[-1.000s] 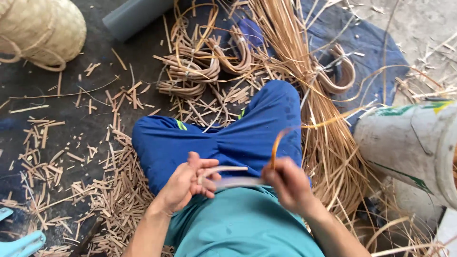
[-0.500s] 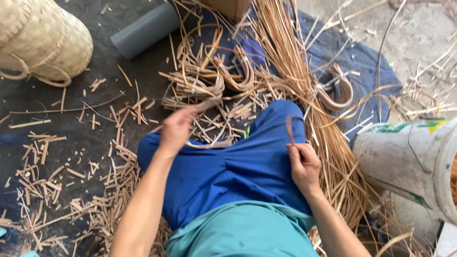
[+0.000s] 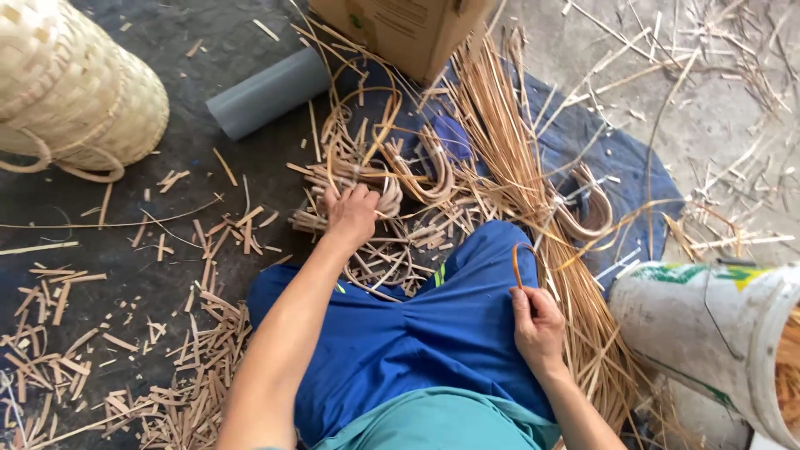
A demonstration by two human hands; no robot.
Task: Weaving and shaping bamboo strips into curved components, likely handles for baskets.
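While the right hand (image 3: 537,329) is pinching a thin curved strip (image 3: 518,262) against the blue-trousered thigh (image 3: 425,333), the left hand (image 3: 352,215) is reaching far out, its fingers closing on a bent cane (image 3: 385,198) in the curled pile (image 3: 375,179). Long straight canes (image 3: 508,142) are lying to the right, a woven basket (image 3: 71,87) far left, and a white bucket (image 3: 717,333) near right.

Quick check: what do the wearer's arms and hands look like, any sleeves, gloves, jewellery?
Both forearms are bare, no sleeves in view. Left hand and right hand have no gloves; no rings, watch or bands visible. Clothing shown is a teal top and blue trousers.
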